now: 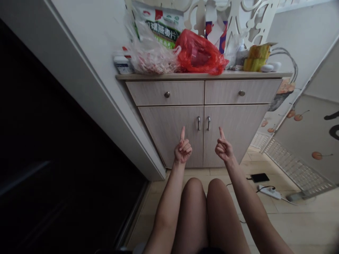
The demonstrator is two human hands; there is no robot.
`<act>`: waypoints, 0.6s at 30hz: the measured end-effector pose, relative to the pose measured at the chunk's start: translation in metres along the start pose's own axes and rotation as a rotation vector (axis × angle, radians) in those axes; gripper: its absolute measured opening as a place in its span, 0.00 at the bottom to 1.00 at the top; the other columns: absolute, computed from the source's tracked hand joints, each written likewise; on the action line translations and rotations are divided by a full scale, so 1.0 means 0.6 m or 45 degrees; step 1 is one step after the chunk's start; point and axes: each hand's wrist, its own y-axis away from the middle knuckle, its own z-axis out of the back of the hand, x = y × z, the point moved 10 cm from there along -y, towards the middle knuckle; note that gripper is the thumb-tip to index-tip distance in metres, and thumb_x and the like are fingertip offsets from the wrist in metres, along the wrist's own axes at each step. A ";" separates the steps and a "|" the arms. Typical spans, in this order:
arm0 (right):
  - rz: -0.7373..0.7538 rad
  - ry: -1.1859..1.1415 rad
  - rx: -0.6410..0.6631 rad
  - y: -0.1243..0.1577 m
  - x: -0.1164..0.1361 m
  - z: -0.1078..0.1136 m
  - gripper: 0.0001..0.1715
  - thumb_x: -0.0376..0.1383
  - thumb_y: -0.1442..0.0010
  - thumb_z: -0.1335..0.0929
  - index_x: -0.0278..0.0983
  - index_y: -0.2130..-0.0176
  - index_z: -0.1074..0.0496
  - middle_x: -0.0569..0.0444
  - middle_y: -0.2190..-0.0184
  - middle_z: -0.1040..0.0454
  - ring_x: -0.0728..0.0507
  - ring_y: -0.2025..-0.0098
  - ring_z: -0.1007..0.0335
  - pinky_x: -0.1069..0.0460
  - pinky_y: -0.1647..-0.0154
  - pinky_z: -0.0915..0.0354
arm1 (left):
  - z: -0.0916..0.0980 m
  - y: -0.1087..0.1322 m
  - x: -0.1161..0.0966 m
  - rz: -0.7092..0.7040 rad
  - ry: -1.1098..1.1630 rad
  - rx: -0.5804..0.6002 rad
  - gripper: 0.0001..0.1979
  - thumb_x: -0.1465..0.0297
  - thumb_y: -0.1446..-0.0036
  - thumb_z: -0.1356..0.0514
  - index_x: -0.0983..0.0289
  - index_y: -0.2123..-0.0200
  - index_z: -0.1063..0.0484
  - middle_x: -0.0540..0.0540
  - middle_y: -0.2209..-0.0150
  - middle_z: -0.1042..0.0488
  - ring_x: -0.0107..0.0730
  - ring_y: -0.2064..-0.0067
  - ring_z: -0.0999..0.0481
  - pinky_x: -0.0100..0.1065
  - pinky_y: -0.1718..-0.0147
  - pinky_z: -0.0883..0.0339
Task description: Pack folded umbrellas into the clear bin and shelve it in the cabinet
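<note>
Brushed-metal pulls (198,123) right ahead of me on the wood-grain cabinet doors (169,134)! My left hand (182,151) and right hand (224,149) are curled, pointing upward, holding nothing. Those pulls look stiff and solid, best hooked around the bar.

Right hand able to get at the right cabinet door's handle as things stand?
Probably yes: the right hand is raised in front of the right cabinet door, just below and beside its metal handle, and nothing shows between them.

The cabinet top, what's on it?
The cabinet top holds a red plastic bag, a clear plastic bag and an oatmeal packet. The bags hide whatever lies behind them, and the red bag's contents are unclear.
</note>
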 end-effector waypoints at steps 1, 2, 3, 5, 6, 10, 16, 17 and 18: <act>0.008 -0.028 -0.015 0.000 -0.006 0.004 0.46 0.35 0.44 0.32 0.53 0.31 0.48 0.72 0.85 0.62 0.53 0.85 0.71 0.59 0.85 0.66 | 0.006 0.004 0.012 -0.017 -0.002 -0.043 0.25 0.63 0.34 0.46 0.52 0.35 0.39 0.39 0.82 0.61 0.24 0.82 0.64 0.26 0.83 0.56; 0.018 -0.047 -0.037 -0.001 -0.013 0.009 0.45 0.35 0.43 0.32 0.53 0.32 0.47 0.72 0.85 0.62 0.53 0.85 0.71 0.59 0.85 0.66 | 0.012 0.007 0.026 -0.022 -0.008 -0.078 0.24 0.63 0.34 0.46 0.52 0.35 0.38 0.39 0.81 0.62 0.24 0.82 0.65 0.26 0.83 0.57; 0.028 -0.063 -0.060 -0.002 -0.020 0.014 0.44 0.35 0.43 0.32 0.52 0.32 0.47 0.72 0.85 0.63 0.53 0.85 0.71 0.59 0.85 0.67 | 0.016 0.008 0.041 -0.021 -0.009 -0.106 0.23 0.62 0.34 0.46 0.53 0.36 0.37 0.40 0.81 0.62 0.25 0.81 0.66 0.27 0.83 0.57; 0.042 -0.088 -0.092 -0.005 -0.034 0.024 0.43 0.35 0.43 0.32 0.52 0.32 0.46 0.72 0.85 0.64 0.53 0.86 0.71 0.58 0.86 0.68 | 0.022 0.010 0.070 -0.015 0.028 -0.134 0.22 0.63 0.34 0.46 0.54 0.37 0.36 0.40 0.80 0.63 0.24 0.81 0.65 0.26 0.83 0.57; 0.045 -0.098 -0.097 -0.006 -0.040 0.027 0.42 0.35 0.43 0.32 0.51 0.33 0.45 0.72 0.85 0.65 0.53 0.86 0.71 0.58 0.86 0.68 | 0.024 0.011 0.082 -0.012 0.064 -0.138 0.22 0.64 0.34 0.45 0.55 0.37 0.36 0.40 0.80 0.63 0.24 0.82 0.64 0.26 0.83 0.57; 0.049 -0.081 -0.084 -0.005 -0.051 0.038 0.41 0.36 0.43 0.31 0.52 0.34 0.42 0.72 0.86 0.63 0.53 0.86 0.71 0.59 0.86 0.67 | 0.028 0.018 0.117 0.020 0.206 -0.124 0.22 0.67 0.34 0.45 0.55 0.37 0.36 0.40 0.80 0.60 0.22 0.82 0.61 0.25 0.82 0.56; 0.068 0.393 -0.150 -0.029 -0.030 0.055 0.38 0.51 0.42 0.31 0.47 0.36 0.39 0.69 0.84 0.47 0.52 0.85 0.58 0.58 0.83 0.55 | 0.024 -0.018 0.126 0.173 -0.102 -0.017 0.28 0.69 0.40 0.40 0.57 0.36 0.37 0.40 0.81 0.49 0.20 0.82 0.50 0.25 0.79 0.50; 0.100 0.599 -0.205 -0.039 -0.018 0.061 0.38 0.53 0.42 0.31 0.45 0.37 0.37 0.66 0.81 0.41 0.52 0.83 0.52 0.57 0.81 0.50 | 0.030 -0.035 0.123 0.205 -0.291 -0.060 0.28 0.69 0.41 0.38 0.58 0.37 0.35 0.40 0.81 0.45 0.20 0.81 0.46 0.25 0.77 0.48; 0.165 0.839 -0.279 -0.049 -0.002 0.067 0.38 0.55 0.43 0.31 0.43 0.39 0.34 0.61 0.77 0.34 0.51 0.80 0.44 0.55 0.77 0.44 | 0.040 -0.055 0.113 0.204 -0.515 -0.150 0.26 0.70 0.42 0.38 0.60 0.39 0.33 0.42 0.80 0.40 0.21 0.80 0.41 0.26 0.75 0.45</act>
